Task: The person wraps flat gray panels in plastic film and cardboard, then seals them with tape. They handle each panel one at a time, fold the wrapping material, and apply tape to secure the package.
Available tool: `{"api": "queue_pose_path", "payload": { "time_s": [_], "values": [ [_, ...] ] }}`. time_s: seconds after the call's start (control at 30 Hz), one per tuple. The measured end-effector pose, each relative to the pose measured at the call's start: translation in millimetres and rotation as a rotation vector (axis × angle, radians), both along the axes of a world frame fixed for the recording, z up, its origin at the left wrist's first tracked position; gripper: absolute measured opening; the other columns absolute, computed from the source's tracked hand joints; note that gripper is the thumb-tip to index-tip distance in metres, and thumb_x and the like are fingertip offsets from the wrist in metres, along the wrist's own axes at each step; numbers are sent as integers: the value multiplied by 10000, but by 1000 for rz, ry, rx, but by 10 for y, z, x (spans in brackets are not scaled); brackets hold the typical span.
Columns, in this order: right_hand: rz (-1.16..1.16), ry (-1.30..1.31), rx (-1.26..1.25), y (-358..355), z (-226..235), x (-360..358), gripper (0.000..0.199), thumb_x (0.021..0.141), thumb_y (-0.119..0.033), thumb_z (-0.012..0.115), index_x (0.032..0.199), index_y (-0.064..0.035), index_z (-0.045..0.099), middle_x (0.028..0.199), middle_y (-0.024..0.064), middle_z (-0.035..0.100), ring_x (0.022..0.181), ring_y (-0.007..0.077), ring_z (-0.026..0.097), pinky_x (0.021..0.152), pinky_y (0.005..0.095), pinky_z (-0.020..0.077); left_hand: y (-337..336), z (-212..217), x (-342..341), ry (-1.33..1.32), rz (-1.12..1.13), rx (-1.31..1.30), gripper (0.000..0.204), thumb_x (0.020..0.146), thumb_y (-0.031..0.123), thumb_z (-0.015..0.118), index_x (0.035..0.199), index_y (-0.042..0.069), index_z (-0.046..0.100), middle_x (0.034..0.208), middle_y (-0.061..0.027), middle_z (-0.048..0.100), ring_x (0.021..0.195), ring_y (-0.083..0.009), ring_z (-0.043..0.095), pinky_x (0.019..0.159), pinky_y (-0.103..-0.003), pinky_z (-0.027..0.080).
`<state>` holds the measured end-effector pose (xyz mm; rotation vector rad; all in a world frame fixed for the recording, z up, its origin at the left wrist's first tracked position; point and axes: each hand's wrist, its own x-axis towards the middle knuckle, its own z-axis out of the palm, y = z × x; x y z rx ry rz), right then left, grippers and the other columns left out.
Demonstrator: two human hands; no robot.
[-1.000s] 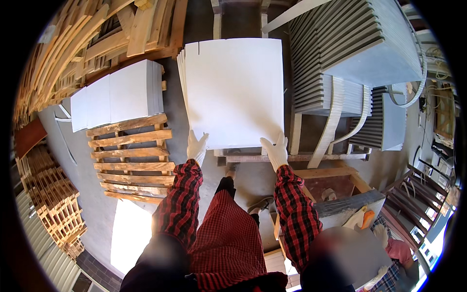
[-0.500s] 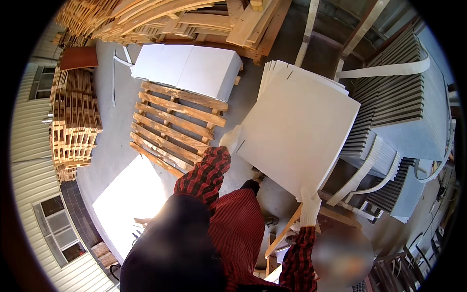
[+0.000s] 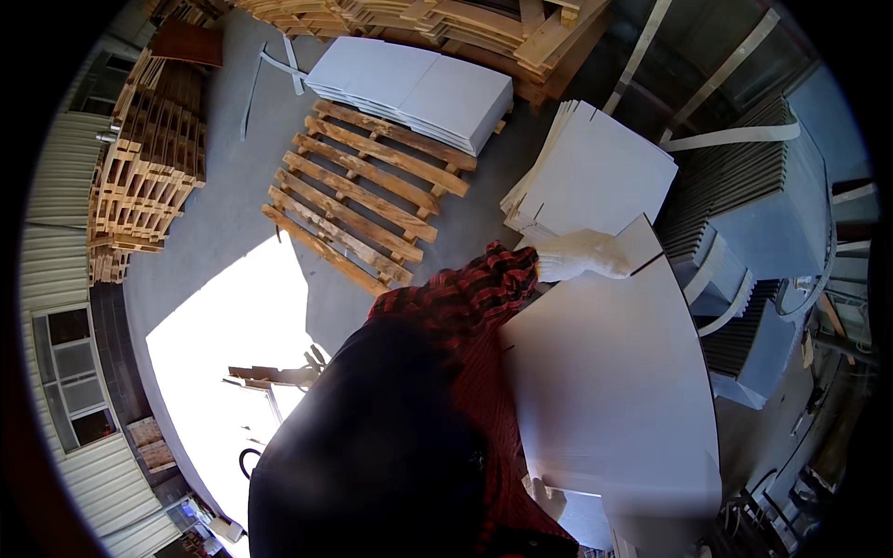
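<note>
A large white cardboard sheet (image 3: 614,381) with short slits in its edges lies close on my right side, its near end blurred. My left hand (image 3: 581,256), in a white knitted glove, reaches across to the sheet's far edge. Its fingers are closed over that edge, next to a slit; the thumb is hidden. Just beyond the hand stands a stack of similar white sheets (image 3: 609,167), fanned at its left side. My right hand does not show; the sheet and my body cover the area near the lower edge.
A wooden pallet (image 3: 367,175) lies on the floor ahead, with a low pile of white sheets (image 3: 409,88) at its far end. Grey-edged panel stacks (image 3: 777,232) and pale straps (image 3: 735,138) stand at the right. Stacked pallets (image 3: 153,167) line the left.
The sheet has come off the stack toward me and turned. My left hand has moved right and now holds its far edge. My right hand has gone out of sight.
</note>
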<state>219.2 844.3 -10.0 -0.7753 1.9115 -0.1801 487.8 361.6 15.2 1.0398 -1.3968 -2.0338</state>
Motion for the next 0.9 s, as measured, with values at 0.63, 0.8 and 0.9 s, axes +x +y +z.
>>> {"api": "queue_pose_path", "payload": {
  "time_s": [0.63, 0.8, 0.9],
  "values": [
    [-536, 953, -238, 2260, 3276, -290, 646, 832, -216, 743, 1435, -71, 563, 1243, 175, 689, 1098, 290, 689, 954, 430, 555, 3046, 1322, -2551, 492, -575, -86, 440, 912, 207, 794, 1249, -14, 618, 1141, -81, 705, 1033, -142, 665, 938, -294, 533],
    [-560, 891, -8, 2346, 3459, -138, 302, 817, -198, 721, 1057, -16, 741, 915, 133, 737, 876, 237, 698, 785, 370, 556, 3189, 1489, -2730, 489, -767, -238, 438, 904, 229, 805, 1240, 6, 635, 1110, -65, 710, 1009, -122, 658, 910, -282, 535],
    [-317, 916, -106, 2432, 3369, -172, 279, 795, -198, 729, 999, -7, 737, 860, 130, 718, 828, 252, 681, 763, 384, 543, 3229, 1481, -2821, 392, -821, -384, 430, 904, 214, 802, 1244, 7, 639, 1093, -61, 712, 991, -112, 656, 899, -280, 537]
  ]
}}
